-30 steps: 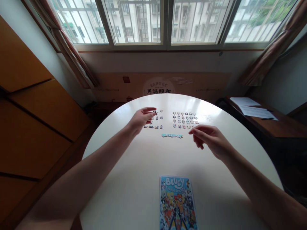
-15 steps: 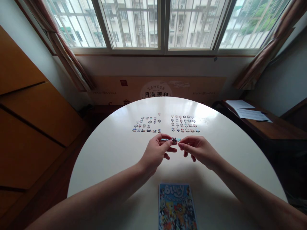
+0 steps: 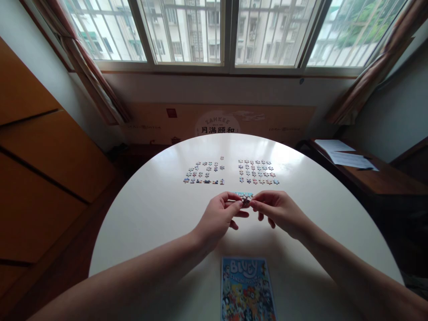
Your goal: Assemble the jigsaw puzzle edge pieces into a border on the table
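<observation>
Above the middle of the white round table (image 3: pixel 150 223), my left hand (image 3: pixel 217 218) pinches a dark jigsaw piece (image 3: pixel 245 201) between thumb and fingers. A bluish-green strip of jigsaw (image 3: pixel 245 194) shows just behind that piece; whether the two are joined I cannot tell. My right hand (image 3: pixel 281 209) has thumb and forefinger closed at the right edge of the dark piece, its other fingers curled below. Beyond my hands, loose jigsaw pieces lie in rows, one group on the left (image 3: pixel 207 182) and another on the right (image 3: pixel 261 182).
A colourful Bluey picture sheet or box (image 3: pixel 247 285) lies near my side of the table. To the right, a brown side desk (image 3: pixel 337 171) holds white papers (image 3: pixel 352 159). A wide printed box (image 3: pixel 267 118) stands under the window.
Both hands have come closer together around the dark piece. That piece sits slightly lower in view, and more of the bluish-green strip shows behind it.
</observation>
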`<state>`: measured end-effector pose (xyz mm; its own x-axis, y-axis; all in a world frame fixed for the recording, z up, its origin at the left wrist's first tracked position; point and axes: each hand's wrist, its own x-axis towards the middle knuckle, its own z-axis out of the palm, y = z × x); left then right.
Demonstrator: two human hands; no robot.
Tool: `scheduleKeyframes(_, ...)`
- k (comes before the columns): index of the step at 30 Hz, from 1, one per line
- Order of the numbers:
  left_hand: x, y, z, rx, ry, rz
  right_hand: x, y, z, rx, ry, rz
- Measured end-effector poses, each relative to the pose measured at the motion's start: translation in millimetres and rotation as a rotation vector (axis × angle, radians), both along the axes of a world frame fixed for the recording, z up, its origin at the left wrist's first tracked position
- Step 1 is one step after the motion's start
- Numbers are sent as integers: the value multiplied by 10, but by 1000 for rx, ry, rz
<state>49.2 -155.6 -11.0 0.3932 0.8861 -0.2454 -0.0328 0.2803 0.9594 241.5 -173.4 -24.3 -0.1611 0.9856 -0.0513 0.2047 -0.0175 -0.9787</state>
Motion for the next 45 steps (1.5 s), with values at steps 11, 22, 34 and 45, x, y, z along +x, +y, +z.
scheduleKeyframes(11,-163,265,84,199,-6,209,271,16,156,298,-639,169)
scheduleKeyframes(22,-182,317,1,197,-13,200,458,-386,425,88,-884,481)
scheduleKeyframes(34,-136,208,-57,298,106,-31,173,-73,221,364,-482,136)
scheduleKeyframes(45,-68,146,-134,218,105,-55,0,-20,8,111,-149,13)
